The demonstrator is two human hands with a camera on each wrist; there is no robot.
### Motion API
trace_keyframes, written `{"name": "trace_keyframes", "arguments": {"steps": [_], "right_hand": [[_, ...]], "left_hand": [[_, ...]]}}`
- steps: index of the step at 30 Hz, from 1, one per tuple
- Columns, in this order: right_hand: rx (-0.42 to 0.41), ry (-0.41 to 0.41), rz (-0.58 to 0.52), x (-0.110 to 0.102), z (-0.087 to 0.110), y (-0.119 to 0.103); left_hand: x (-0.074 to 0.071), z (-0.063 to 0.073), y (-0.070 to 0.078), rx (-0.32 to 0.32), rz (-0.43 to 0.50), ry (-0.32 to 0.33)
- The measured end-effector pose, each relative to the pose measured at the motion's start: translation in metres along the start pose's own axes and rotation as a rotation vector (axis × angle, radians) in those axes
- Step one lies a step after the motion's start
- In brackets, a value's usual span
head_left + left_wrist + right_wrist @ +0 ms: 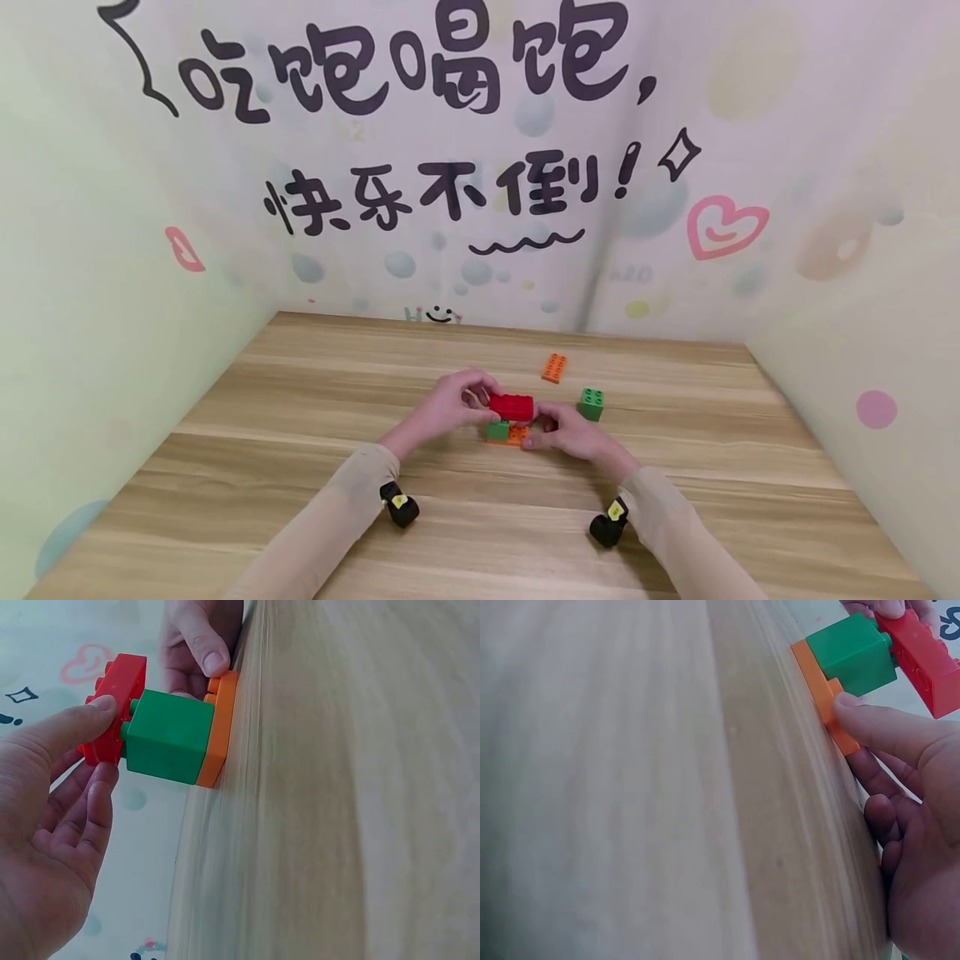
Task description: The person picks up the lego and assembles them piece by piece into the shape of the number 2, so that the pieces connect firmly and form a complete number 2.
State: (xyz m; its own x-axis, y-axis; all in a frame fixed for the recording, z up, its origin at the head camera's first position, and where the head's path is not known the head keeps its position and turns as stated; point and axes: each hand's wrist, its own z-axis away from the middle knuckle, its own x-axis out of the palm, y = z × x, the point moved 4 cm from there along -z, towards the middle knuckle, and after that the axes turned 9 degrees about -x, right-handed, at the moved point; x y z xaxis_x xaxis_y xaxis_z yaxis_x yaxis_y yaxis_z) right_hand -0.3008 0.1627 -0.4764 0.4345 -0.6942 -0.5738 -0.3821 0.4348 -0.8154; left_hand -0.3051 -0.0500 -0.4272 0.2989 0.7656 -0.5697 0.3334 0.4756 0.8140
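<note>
My left hand (456,403) pinches a long red brick (513,407) by one end, thumb on one side and fingers on the other. The red brick sits right at the studs of a green block (169,736), and some studs still show between them in the left wrist view. Below, the green block stands on one end of an orange plate (821,694) lying on the table. With thumb and fingers, my right hand (572,433) grips the plate's other end. The red brick's free end overhangs the plate's bare studs.
Behind the hands, a second orange plate (555,367) lies flat on the wooden table (337,358). Another green block (592,403) stands just beyond the right hand. A printed cloth wall (450,275) borders the table's back edge.
</note>
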Motion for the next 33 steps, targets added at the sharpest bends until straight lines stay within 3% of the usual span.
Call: {"name": "trace_keyframes", "arguments": {"steps": [33], "right_hand": [[-0.007,0.011,0.006,0.0008,-0.0004,0.0003]], "left_hand": [[0.0049,-0.0001,-0.0050,0.016,-0.009,-0.017]]}}
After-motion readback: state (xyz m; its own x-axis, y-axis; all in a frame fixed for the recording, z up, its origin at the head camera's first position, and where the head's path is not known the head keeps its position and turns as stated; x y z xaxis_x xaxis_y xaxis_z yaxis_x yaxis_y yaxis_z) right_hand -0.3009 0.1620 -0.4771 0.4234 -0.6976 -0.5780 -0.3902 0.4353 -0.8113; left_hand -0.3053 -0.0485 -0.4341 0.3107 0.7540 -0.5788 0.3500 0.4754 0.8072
